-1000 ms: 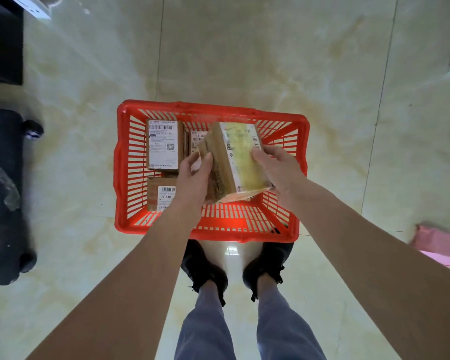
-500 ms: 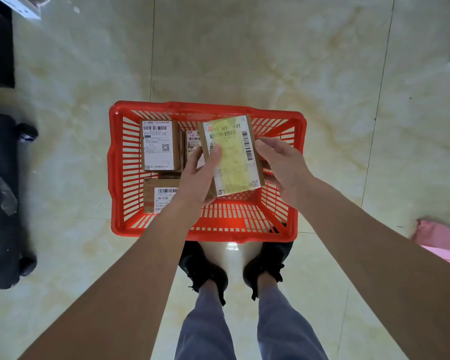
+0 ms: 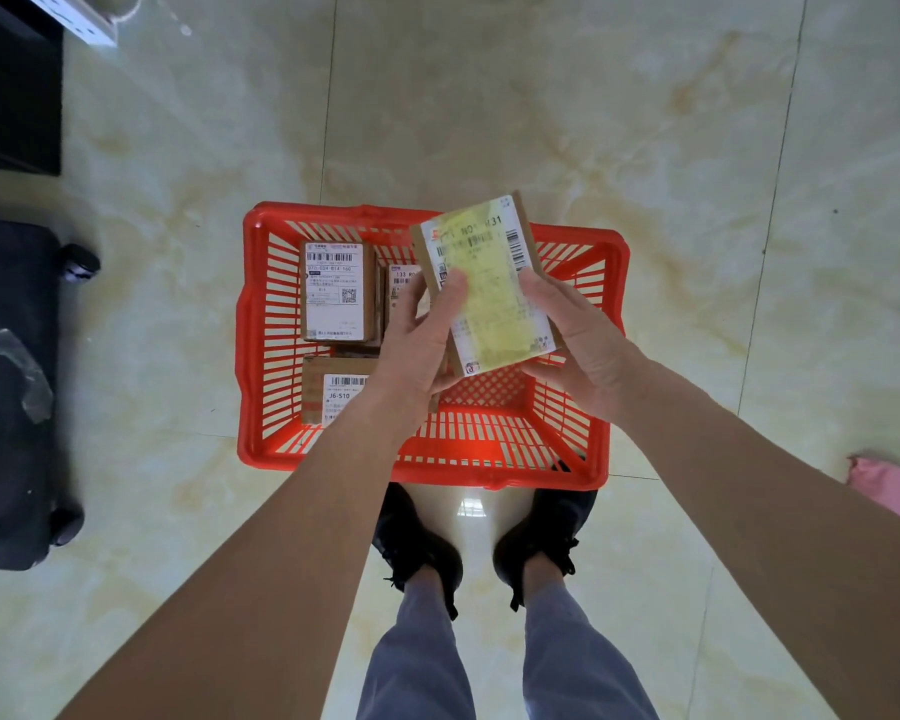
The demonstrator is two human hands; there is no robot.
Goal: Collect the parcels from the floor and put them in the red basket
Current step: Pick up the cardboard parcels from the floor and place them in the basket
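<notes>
A red basket (image 3: 253, 350) stands on the floor just in front of my feet. Above its right half I hold a brown cardboard parcel (image 3: 489, 283) with a white and yellow label facing up. My left hand (image 3: 419, 350) grips its left edge, thumb on the label. My right hand (image 3: 575, 345) grips its right edge. Inside the basket lie a labelled parcel (image 3: 336, 291) at the back left, another labelled parcel (image 3: 328, 389) at the front left, and a third parcel (image 3: 401, 288) partly hidden behind my left hand.
A pink soft package (image 3: 892, 485) lies on the floor at the right edge. A black wheeled suitcase (image 3: 11, 392) stands at the left. Dark furniture (image 3: 14, 90) fills the top left corner. Pale glossy tiles surround the basket.
The parcel has turned from on edge to label-up and risen, its top now past the basket's far rim. Both hands moved with it.
</notes>
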